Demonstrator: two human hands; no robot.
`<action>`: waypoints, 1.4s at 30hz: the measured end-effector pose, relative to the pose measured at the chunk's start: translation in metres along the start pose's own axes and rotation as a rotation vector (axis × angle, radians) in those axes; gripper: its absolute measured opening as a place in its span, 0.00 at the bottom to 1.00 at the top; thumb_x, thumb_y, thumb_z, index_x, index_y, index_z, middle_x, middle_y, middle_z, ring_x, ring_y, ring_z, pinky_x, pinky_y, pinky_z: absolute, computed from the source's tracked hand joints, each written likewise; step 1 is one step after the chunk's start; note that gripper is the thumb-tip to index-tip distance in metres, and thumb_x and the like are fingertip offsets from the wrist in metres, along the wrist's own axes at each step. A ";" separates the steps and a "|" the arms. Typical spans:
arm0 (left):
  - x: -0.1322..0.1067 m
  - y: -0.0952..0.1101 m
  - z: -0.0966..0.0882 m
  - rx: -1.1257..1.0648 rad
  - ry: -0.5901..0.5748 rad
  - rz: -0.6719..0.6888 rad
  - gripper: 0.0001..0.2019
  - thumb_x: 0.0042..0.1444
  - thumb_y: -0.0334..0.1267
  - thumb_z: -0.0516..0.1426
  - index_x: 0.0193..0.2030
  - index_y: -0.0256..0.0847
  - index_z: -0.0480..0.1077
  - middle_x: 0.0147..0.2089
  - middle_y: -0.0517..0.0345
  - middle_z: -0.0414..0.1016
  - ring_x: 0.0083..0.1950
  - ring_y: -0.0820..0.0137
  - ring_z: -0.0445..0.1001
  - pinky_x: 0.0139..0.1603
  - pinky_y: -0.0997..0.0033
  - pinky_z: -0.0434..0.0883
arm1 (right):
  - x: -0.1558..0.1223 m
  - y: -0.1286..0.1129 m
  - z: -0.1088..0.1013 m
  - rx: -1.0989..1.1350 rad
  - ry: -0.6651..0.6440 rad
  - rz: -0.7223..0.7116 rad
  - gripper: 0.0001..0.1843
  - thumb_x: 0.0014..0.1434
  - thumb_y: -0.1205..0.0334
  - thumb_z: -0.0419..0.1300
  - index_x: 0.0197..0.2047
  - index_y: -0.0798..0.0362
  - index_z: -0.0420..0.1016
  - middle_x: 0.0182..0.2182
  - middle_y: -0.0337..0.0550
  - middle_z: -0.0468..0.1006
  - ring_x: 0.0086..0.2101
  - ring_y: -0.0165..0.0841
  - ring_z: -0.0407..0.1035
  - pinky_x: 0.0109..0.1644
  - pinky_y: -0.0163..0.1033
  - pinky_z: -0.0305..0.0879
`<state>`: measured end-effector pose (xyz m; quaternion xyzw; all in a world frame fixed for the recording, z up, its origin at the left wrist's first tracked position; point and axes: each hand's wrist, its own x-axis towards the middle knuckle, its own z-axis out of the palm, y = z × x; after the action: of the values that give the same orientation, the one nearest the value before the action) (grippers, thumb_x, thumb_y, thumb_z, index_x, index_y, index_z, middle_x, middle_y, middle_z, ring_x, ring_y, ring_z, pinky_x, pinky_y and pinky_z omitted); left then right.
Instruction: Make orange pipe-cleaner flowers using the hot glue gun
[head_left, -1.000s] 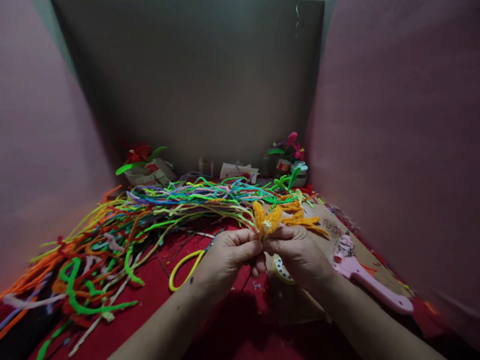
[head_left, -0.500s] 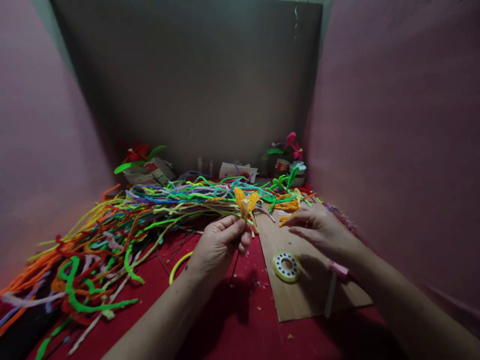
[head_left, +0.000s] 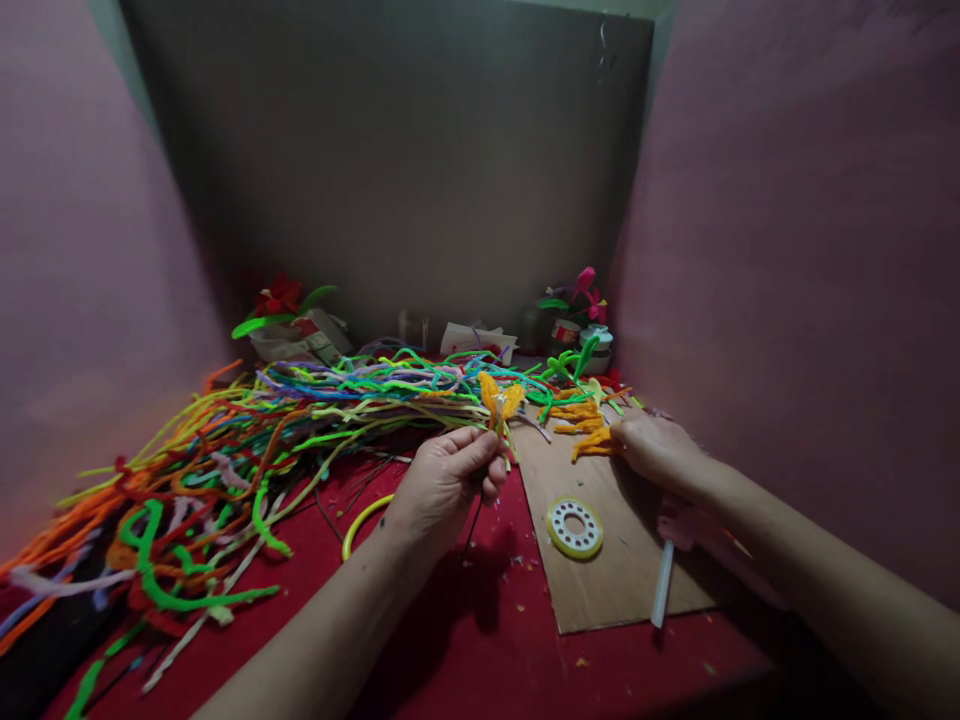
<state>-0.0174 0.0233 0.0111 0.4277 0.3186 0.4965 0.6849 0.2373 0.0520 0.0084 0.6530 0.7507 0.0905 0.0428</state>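
Observation:
Between the thumb and fingers of my left hand (head_left: 454,475) is an orange fuzzy flower (head_left: 501,398) with two upright petals and a pale centre. Its thin dark stem (head_left: 474,525) runs down below the fingers. My right hand (head_left: 656,450) is closed over the ends of orange pipe-cleaner petals (head_left: 595,444), palm down at the far right of the cardboard; its fingertips are mostly hidden. More orange petals (head_left: 574,412) lie just behind. Beneath the right wrist rests a pink glue gun (head_left: 677,525) with a whitish glue stick (head_left: 661,585) sticking out.
A big heap of coloured pipe cleaners (head_left: 225,490) covers the left and back of the red tabletop (head_left: 442,660). On the cardboard (head_left: 607,595) lies a yellow-rimmed tape roll (head_left: 575,528). A yellow ring (head_left: 360,525) sits beside my left forearm. Jars (head_left: 596,345) and finished flowers (head_left: 281,298) line the back.
My right hand has moved a little to the right and closed at the orange petals, showing more of them and of the glue gun. My left hand still holds the flower, almost unmoved.

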 end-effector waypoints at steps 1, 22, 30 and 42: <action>0.000 0.000 0.000 -0.003 0.001 -0.002 0.10 0.46 0.37 0.62 0.24 0.33 0.69 0.18 0.61 0.68 0.16 0.81 0.62 0.17 0.82 0.57 | 0.000 0.001 0.000 -0.007 0.005 -0.002 0.12 0.52 0.70 0.52 0.31 0.56 0.77 0.32 0.53 0.76 0.31 0.37 0.69 0.30 0.37 0.55; -0.015 -0.015 0.013 -0.195 -0.338 -0.170 0.09 0.54 0.38 0.56 0.37 0.32 0.71 0.30 0.49 0.75 0.28 0.70 0.73 0.27 0.73 0.68 | -0.047 -0.047 -0.033 0.241 1.009 -0.717 0.10 0.54 0.74 0.59 0.40 0.57 0.73 0.39 0.48 0.78 0.42 0.39 0.66 0.45 0.45 0.65; -0.015 -0.012 0.016 -0.250 -0.265 -0.057 0.06 0.49 0.34 0.60 0.28 0.31 0.72 0.24 0.55 0.71 0.24 0.76 0.69 0.28 0.77 0.65 | -0.056 -0.057 -0.033 0.379 0.954 -0.576 0.14 0.54 0.74 0.57 0.45 0.57 0.70 0.40 0.50 0.78 0.42 0.37 0.69 0.47 0.46 0.66; -0.008 -0.008 0.009 -0.192 -0.142 0.019 0.07 0.48 0.34 0.61 0.25 0.31 0.70 0.23 0.57 0.69 0.23 0.77 0.66 0.24 0.77 0.63 | -0.134 0.029 0.047 0.291 0.486 0.040 0.20 0.53 0.47 0.56 0.42 0.52 0.73 0.31 0.47 0.78 0.28 0.38 0.73 0.27 0.38 0.71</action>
<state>-0.0086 0.0122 0.0076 0.3971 0.2163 0.4995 0.7389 0.2934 -0.0728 -0.0398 0.6262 0.7309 0.1367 -0.2344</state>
